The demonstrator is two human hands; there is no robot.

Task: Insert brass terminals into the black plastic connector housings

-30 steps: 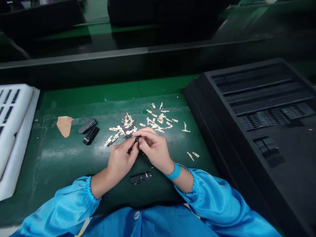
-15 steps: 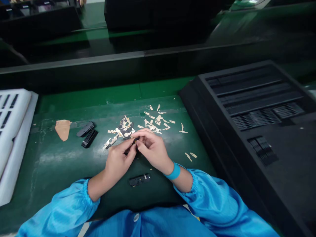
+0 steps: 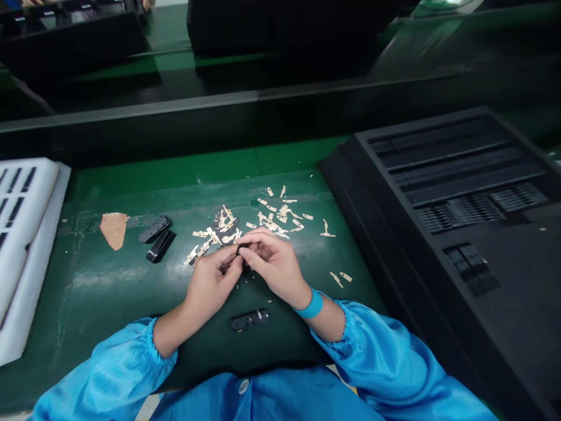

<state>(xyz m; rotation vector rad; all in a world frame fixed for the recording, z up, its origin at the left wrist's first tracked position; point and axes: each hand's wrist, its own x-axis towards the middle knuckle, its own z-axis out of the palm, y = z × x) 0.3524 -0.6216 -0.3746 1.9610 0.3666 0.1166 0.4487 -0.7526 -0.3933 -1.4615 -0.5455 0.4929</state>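
A small black part point(image 3: 242, 248), mostly covered by fingers, is pinched between my two hands over the middle of the green mat. My left hand point(image 3: 213, 278) closes on its left end with thumb and fingertips. Thumb and fingers of my right hand point(image 3: 274, 260) press on it from the other side. Just beyond my fingers lies a heap of small pale and black strips point(image 3: 222, 225). Loose pale pieces point(image 3: 280, 215) are scattered to its right. Nearer my body, a flat black part with rounded ends point(image 3: 249, 320) rests on the mat.
To the left are stacked black parts point(image 3: 160, 245), a tan scrap point(image 3: 114, 230) and a white foam tray point(image 3: 33, 234) with slots. A large black tray point(image 3: 438, 240) with rows of parts stands on the right. A dark ledge point(image 3: 175, 108) runs across the back.
The fingers of both hands have shifted slightly around the small black part, which shows less now. The view has moved a little; the pieces on the mat lie as before.
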